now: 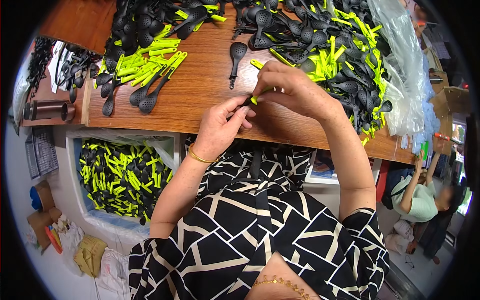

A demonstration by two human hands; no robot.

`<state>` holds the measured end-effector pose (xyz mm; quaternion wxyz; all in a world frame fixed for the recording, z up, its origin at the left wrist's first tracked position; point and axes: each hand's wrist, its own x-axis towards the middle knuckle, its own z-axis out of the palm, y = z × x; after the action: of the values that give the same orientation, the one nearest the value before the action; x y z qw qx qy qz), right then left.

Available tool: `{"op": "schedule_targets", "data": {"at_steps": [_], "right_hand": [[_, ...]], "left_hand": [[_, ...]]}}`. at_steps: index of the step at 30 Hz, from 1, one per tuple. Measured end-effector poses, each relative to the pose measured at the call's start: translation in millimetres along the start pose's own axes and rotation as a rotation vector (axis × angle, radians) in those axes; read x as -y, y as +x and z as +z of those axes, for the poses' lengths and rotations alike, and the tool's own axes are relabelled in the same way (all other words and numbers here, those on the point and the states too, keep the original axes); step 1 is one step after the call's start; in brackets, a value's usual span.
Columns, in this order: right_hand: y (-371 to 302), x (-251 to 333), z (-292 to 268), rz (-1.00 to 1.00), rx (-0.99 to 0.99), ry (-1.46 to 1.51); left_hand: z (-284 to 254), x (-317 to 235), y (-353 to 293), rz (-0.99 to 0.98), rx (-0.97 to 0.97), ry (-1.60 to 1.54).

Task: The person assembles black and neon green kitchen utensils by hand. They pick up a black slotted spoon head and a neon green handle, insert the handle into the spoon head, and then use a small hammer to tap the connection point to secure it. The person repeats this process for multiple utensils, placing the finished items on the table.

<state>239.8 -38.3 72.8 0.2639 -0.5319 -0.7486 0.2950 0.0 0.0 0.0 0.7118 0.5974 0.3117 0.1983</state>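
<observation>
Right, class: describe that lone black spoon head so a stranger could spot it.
On the brown wooden tabletop, look between the pile of green-handled spoons at left and the black-and-green heap at right. There lies a black perforated spoon head. Unlike those piled pieces, it sits alone on bare wood, with no green handle.

No legible lettering in view

left hand point(220, 122): pinches dark piece point(245, 103), probably a spoon stem | right hand point(292, 90): fingertips on lime-green piece point(254, 100) just beside it | wooden table point(200, 65): black perforated spoon point(237, 52) beyond hands | white bin point(72, 165): heaped green-and-black spoons point(125, 180)
</observation>
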Motion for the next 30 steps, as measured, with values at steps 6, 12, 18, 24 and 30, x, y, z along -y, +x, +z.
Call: {"op": "schedule_targets", "data": {"at_steps": [6, 12, 18, 24, 30], "right_hand": [[-9, 2, 12, -0.014, -0.028, -0.041], [-13, 4, 41, -0.016, -0.077, -0.307], [-30, 4, 70, -0.407, -0.205, -0.471], [-38, -9, 90, -0.425, -0.166, -0.445], [-50, -10, 98, -0.362, -0.089, -0.394]], "left_hand": [[12, -5, -7, 0.049, -0.036, 0.141], [0, -6, -21, 0.277, -0.106, 0.53], [-35, 21, -52, -0.317, 0.29, -0.285], [-10, 31, -65, -0.374, 0.166, -0.479], [17, 37, -80, -0.357, 0.0, -0.37]]}}
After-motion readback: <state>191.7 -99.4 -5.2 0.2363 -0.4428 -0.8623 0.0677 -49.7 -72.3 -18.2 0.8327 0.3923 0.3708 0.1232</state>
